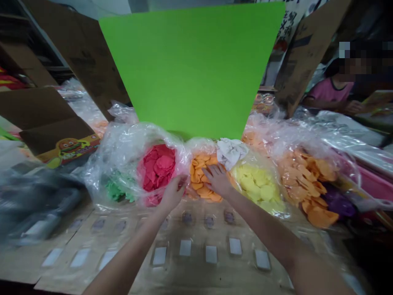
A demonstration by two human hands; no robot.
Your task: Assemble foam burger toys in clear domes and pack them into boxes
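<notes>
My right hand (217,178) lies open and flat, fingers spread on the orange discs (199,180) in their clear bag, gripping nothing. My left hand (173,192) is half curled against the plastic of the red discs' bag (156,168); I cannot tell whether it pinches the film. Yellow discs (259,184) sit just right, green ones (118,190) left. A white rag (230,151) and a big green board (193,69) stand behind. Blister cards (196,250) cover the counter under my arms.
</notes>
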